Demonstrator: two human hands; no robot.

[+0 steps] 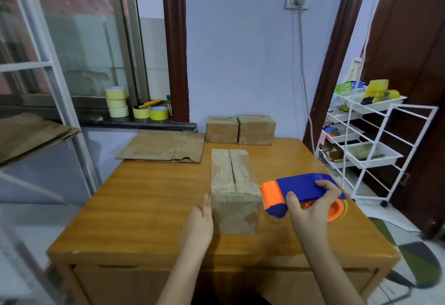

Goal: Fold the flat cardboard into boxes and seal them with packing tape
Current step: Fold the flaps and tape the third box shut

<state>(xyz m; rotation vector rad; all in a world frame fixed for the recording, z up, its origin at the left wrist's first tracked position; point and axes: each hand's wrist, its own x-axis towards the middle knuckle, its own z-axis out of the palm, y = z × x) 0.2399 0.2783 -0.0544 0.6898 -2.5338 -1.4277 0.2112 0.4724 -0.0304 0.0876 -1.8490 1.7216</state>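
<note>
While the box is being sealed, the scene runs so, largest thing first:

Table (149, 198): wooden, bearing all the work — it gives the firm surface a taped seam needs.
Flat cardboard (163, 146): lies at the far left corner, waiting to be folded, clear of the hands.
Finished boxes (240, 129): two stand side by side at the far edge, out of the way.
Box (234, 189): near the middle, its top seam running away from the person, glossy tape seemingly over it.
Tape dispenser (302, 190): blue and orange, just beside the box's right near corner, its orange end toward it.
Right hand (310, 204): wrapped round the dispenser.
Left hand (201, 222): fingers straight, flat against the box's left side — likely steadying it.
Tape rolls (138, 108): on the sill; nothing blocks the work.
</note>
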